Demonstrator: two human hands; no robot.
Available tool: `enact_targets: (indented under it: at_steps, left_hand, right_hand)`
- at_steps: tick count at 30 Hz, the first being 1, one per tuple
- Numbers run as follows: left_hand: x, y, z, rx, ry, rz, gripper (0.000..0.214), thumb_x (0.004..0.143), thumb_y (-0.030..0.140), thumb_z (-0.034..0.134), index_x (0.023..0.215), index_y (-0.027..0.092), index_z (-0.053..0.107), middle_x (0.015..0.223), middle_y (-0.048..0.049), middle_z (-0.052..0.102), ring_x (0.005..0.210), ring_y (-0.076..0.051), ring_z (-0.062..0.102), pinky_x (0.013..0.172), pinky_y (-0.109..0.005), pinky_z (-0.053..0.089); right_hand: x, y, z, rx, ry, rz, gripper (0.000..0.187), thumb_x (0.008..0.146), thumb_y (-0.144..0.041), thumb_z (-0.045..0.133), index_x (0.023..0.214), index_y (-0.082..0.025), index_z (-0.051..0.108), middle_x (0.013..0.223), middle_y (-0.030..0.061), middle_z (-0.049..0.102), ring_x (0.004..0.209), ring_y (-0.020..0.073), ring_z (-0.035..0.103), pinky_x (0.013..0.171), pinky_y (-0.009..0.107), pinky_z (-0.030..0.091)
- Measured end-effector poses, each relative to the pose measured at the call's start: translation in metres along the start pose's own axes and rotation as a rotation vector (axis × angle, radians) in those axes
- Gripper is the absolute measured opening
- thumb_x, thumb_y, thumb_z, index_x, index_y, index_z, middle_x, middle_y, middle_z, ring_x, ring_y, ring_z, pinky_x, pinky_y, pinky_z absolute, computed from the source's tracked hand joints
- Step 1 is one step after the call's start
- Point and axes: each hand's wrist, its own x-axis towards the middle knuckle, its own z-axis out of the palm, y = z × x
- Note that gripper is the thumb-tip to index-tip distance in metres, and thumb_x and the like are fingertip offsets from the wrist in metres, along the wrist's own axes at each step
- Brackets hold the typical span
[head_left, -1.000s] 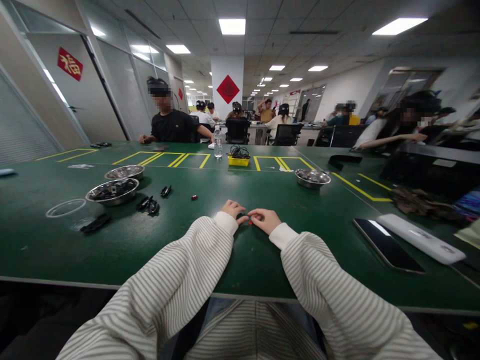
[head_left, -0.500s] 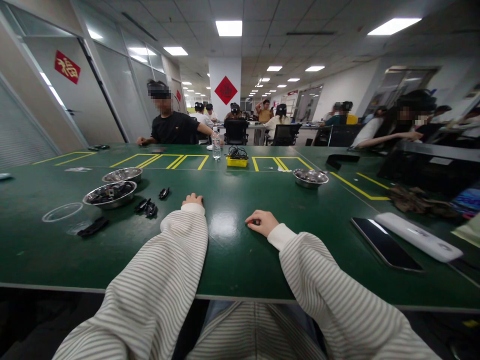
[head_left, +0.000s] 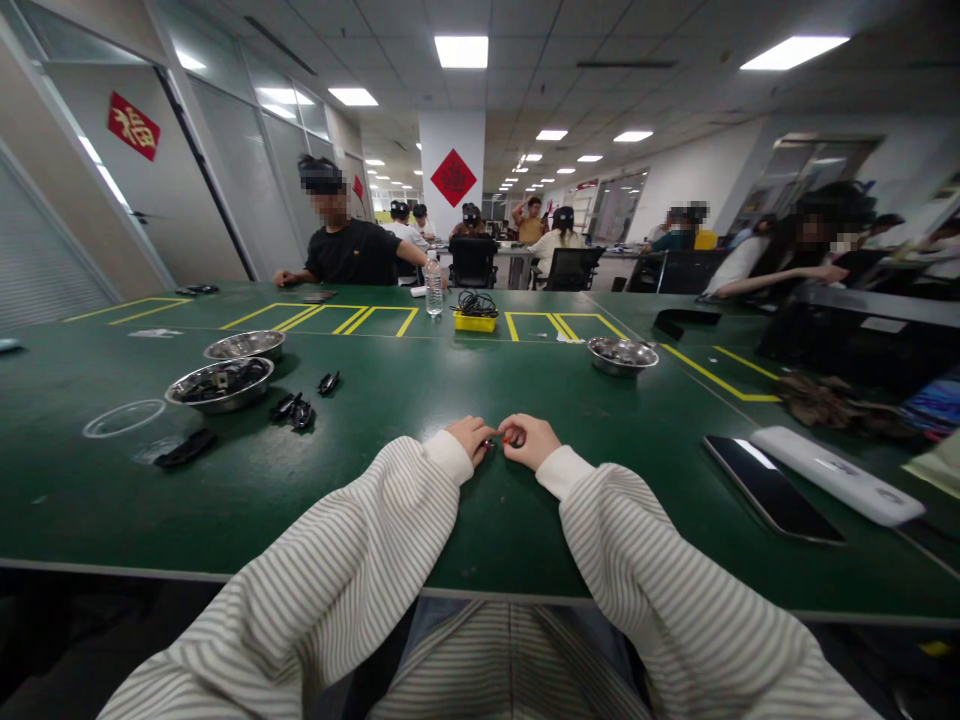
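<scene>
Both my hands rest together on the green table (head_left: 465, 520), just ahead of me. My left hand (head_left: 471, 438) is closed in a pinch on a small dark part (head_left: 489, 443). Fingertip to fingertip with it, my right hand (head_left: 531, 441) pinches a small red part (head_left: 508, 438). The two parts touch or nearly touch between the fingertips. Striped sleeves cover both arms down to the wrists.
At the left are two metal bowls (head_left: 220, 381), a clear plastic lid (head_left: 124, 418) and loose black clips (head_left: 296, 409). A third bowl (head_left: 622, 354) and a yellow tray (head_left: 475, 321) lie farther off. A phone (head_left: 772, 488) and a white case (head_left: 829, 474) lie at the right. Other people sit beyond.
My left hand reached forward-left to a small red-and-black piece on the table, then came back to meet the right hand; that piece is gone from its spot. The right hand barely moved.
</scene>
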Motion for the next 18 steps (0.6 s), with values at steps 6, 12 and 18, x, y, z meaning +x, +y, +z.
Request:
enact_targets:
  at_steps: [6,12,18]
  left_hand:
    - [0.0003,0.0018,0.0015,-0.013,-0.002,0.039,0.026,0.067,0.019,0.045,0.092,0.014,0.051,0.080,-0.0059,0.049,0.075,-0.016,0.044,0.070,-0.029,0.038]
    - [0.0006,-0.0040,0.0044,-0.014,-0.008,0.035,0.019,0.070,0.023,0.046,0.085,0.016,0.053,0.080,-0.0054,0.050,0.074,-0.015,0.043,0.069,-0.029,0.038]
    - [0.0000,-0.0047,0.0053,-0.025,0.023,0.046,0.017,0.071,0.025,0.045,0.083,0.017,0.053,0.078,-0.0048,0.050,0.072,-0.015,0.044,0.067,-0.028,0.038]
  right_hand:
    - [0.0007,0.0034,0.0005,-0.053,-0.009,0.030,0.015,0.056,-0.011,0.053,0.068,-0.014,0.061,0.057,-0.0012,0.052,0.046,0.0047,0.045,0.048,0.016,0.039]
    - [0.0021,0.0061,-0.0019,-0.099,-0.051,0.067,0.014,0.058,-0.021,0.058,0.069,-0.015,0.064,0.056,0.0002,0.057,0.047,0.0061,0.047,0.049,0.017,0.039]
    - [0.0004,0.0029,-0.0041,-0.077,-0.134,0.035,0.018,0.058,-0.026,0.058,0.072,-0.016,0.065,0.056,-0.0001,0.060,0.044,0.0060,0.045,0.047,0.017,0.037]
